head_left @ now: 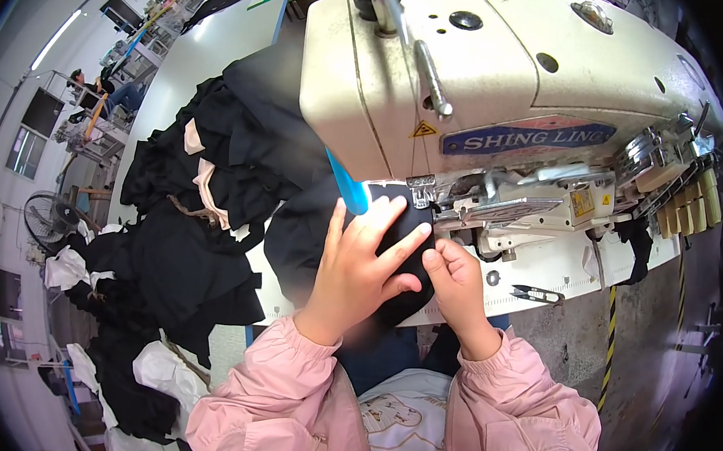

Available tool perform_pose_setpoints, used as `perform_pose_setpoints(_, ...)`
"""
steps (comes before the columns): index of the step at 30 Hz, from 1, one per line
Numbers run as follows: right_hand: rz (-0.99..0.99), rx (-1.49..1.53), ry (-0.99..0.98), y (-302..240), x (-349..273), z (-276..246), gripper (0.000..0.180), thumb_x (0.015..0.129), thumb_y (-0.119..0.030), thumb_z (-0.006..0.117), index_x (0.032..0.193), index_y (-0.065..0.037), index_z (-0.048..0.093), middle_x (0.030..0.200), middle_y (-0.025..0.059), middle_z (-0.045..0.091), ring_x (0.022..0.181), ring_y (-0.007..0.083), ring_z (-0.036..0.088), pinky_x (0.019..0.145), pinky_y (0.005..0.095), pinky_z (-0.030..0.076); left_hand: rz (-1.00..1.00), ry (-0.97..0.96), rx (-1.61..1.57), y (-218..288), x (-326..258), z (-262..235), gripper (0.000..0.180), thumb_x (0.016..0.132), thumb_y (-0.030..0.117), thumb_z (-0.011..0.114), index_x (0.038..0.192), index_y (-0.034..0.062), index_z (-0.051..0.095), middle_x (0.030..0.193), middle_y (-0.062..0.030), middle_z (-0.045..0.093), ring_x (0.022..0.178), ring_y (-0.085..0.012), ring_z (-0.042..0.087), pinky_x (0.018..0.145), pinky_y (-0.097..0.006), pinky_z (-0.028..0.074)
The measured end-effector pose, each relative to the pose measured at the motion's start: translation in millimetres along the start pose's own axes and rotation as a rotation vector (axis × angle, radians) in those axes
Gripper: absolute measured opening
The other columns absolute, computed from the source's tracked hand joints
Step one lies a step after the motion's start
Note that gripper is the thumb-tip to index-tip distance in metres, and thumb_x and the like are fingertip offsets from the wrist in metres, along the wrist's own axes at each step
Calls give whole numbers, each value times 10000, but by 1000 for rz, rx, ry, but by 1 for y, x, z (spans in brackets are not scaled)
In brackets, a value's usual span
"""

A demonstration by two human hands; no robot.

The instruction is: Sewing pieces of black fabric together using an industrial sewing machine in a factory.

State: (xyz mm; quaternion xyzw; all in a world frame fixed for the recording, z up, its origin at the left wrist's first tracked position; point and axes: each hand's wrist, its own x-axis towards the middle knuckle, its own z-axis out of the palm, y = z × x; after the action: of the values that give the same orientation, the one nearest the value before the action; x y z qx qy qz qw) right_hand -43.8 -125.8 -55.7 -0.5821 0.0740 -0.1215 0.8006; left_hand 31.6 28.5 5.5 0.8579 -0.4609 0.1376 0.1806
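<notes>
Black fabric [298,238] lies on the white table under the head of a cream sewing machine [490,58]. My left hand [359,263] rests on this fabric with its fingers spread, just left of the presser foot [421,193]. At the fabric's right edge, my right hand [458,287] pinches the cloth between thumb and fingers, close below the foot. A bright blue strip [346,182] runs down beside the machine head to my left fingertips. The needle area is partly hidden by the machine's metal parts.
A big heap of black cloth [182,272] with white and pale pink pieces covers the table's left side. Thread snips [538,295] lie near the front edge at right. A fan [47,219] and a seated person [115,91] are farther left.
</notes>
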Motion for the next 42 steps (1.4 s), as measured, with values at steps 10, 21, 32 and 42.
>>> perform_pose_setpoints(10, -40, -69, 10, 1, 1, 1, 203, 1046, -184, 565, 904, -40, 580, 766, -85, 484, 716, 3, 392, 609, 199, 331, -15, -24, -9, 1, 2, -4, 654, 813, 581, 637, 1390, 274, 606, 1427, -81, 524, 1285, -287, 514, 1157, -611, 264)
perform_pose_setpoints(21, 365, 708, -143, -4, 3, 1, 342, 1060, -242, 530, 1286, 13, 565, 1236, 95, 661, 1108, 175, 645, 1006, 320, 492, -314, 164, 64, -30, -26, 18, 742, 951, 663, 440, 1479, 143, 495, 1512, -219, 398, 1390, -435, 380, 1108, -671, 242)
perform_pose_setpoints(32, 364, 797, -170, 8, -16, -7, 489, 882, 129, 474, 1354, 2, 479, 1291, 128, 616, 1191, 209, 615, 1040, 341, 474, -577, 122, 40, -52, -87, 21, 308, 795, 190, 804, 1007, 41, 637, 1191, -158, 603, 1091, -368, 573, 917, -424, 473)
perform_pose_setpoints(42, 500, 668, -425, -6, -12, -17, 496, 797, 146, 521, 1270, 23, 601, 1221, 111, 683, 1101, 195, 669, 959, 314, 524, -792, 613, -741, -62, -111, -38, 288, 1038, 319, 602, 991, 37, 566, 840, 53, 508, 730, -32, 431, 657, -192, 368)
